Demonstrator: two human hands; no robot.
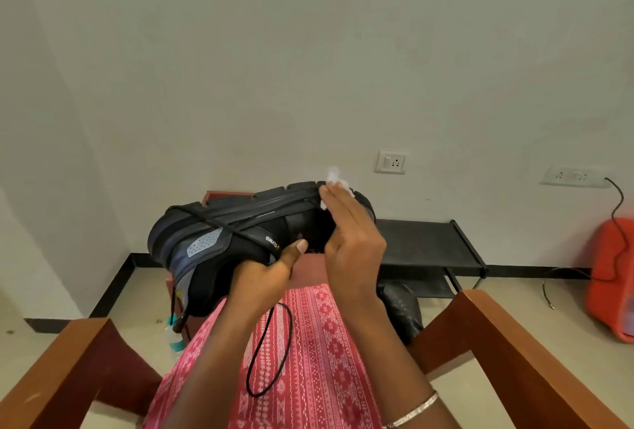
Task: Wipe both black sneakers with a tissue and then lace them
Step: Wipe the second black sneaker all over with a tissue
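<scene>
The sneaker (236, 222) is held at centre frame above the lap, lying on its side with the sole towards 12 o'clock. The left hand (264, 274) grips its collar from 6 o'clock, the fingers curled inside and the thumb pressed on the outside. At the shoe's 3 o'clock end the right hand (350, 240) lies flat, fingers straight and together, pressing the tissue (334, 176) against the sole edge. A loose lace (271, 353) loops down over the pink cloth (315, 343) at 6 o'clock. A black rack (429, 240) stands at 3 o'clock.

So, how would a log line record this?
step: wiping | left hand: holds black sneaker | right hand: presses tissue on it | lace: hanging loose
</scene>
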